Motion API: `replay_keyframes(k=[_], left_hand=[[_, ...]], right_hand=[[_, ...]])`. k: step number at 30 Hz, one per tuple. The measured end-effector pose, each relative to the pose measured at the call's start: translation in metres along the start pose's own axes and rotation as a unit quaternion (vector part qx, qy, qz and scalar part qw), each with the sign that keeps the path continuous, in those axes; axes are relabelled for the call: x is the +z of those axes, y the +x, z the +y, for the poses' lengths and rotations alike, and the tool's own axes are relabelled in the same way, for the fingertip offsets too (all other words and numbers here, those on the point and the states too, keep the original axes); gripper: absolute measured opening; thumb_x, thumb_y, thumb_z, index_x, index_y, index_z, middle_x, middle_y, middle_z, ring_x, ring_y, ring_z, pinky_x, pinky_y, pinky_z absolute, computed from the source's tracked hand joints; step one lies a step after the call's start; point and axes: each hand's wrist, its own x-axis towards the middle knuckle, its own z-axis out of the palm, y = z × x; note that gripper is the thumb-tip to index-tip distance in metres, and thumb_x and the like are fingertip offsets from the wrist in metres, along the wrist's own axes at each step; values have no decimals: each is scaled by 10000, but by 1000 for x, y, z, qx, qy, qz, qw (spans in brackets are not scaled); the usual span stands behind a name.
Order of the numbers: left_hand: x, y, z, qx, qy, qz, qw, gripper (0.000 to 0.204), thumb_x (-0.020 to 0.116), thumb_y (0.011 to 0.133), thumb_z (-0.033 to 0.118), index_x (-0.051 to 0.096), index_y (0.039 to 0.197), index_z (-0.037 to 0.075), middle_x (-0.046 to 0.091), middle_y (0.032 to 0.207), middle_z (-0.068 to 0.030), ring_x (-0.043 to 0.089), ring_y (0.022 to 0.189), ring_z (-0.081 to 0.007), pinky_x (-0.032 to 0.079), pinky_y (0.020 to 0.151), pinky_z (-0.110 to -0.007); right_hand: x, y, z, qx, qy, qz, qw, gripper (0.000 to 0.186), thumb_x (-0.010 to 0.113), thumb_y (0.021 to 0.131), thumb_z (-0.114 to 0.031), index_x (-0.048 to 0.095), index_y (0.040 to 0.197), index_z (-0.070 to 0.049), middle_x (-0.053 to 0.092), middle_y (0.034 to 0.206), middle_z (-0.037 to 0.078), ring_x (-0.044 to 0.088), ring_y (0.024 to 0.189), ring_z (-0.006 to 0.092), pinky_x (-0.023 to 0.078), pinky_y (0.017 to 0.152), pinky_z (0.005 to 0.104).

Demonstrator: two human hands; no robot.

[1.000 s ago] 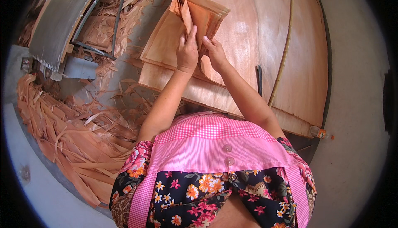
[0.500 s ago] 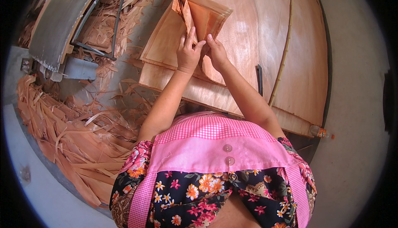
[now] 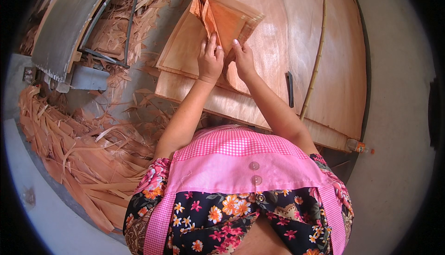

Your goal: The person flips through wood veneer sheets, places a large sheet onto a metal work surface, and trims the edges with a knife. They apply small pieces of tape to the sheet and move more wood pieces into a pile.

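Out in front of me, both hands grip the lower end of a bundle of thin orange-brown veneer sheets, which fans out away from me. My left hand is closed around its left side, with the fingers on the upright inner folds. On the other side my right hand pinches the sheets, its thumb lying along the front face. The bundle is over a stack of large, pale wood veneer panels. My palms hide the bottom of the bundle.
A long thin bamboo stick and a short black strip lie on the panels. A plastic bottle is by the stack's near right corner. Veneer scraps heap up on the left, below a grey board on a metal frame.
The bundle's top has spread a little to both sides, its right edge reaching farther right. My left thumb has drawn back from the right one. Both forearms stay nearly in place.
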Motion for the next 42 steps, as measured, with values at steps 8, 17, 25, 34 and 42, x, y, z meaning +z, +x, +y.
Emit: replay_keyframes(k=[8, 17, 25, 34, 42], left_hand=[[-52, -39, -46, -181, -148, 143, 962, 516, 446, 834, 121, 234, 1282, -24, 249, 1336, -188, 236, 1246, -260, 178, 1019, -331], [-26, -73, -18, -284, -345, -151, 882, 591, 527, 831, 265, 256, 1293, 15, 272, 1335, -151, 284, 1223, -227, 234, 998, -330], [45, -92, -22, -512, -561, -194, 621, 538, 603, 755, 355, 397, 1184, 104, 453, 1177, -26, 382, 1113, -205, 319, 921, -405], [57, -76, -9, -529, -645, -144, 533, 835, 682, 605, 493, 300, 1255, 132, 370, 1269, -53, 319, 1173, -264, 278, 937, -479], [38, -61, -36, -494, -641, -119, 575, 739, 652, 677, 422, 323, 1237, 69, 413, 1225, -100, 378, 1122, -297, 260, 958, -496]], right_hand=[[-18, 21, -8, -110, -61, 107, 986, 227, 459, 808, -95, 518, 981, 39, 579, 882, 92, 523, 795, 156, 416, 728, 279], [-51, 6, -95, -137, 85, 110, 981, 221, 467, 824, -96, 497, 1014, 14, 554, 922, 50, 524, 811, 128, 432, 720, 264], [-74, -18, -91, -151, -293, -79, 941, 523, 588, 786, -272, 397, 1198, -12, 445, 1191, 161, 439, 1079, 262, 366, 889, 317], [-272, -43, 1, 76, -651, 158, 739, 233, 581, 741, -210, 538, 882, -28, 562, 890, 191, 543, 825, 359, 427, 723, 429], [-247, -45, -5, -2, -552, 196, 811, 192, 487, 760, -164, 516, 914, -55, 567, 858, 190, 554, 778, 363, 426, 682, 455]])
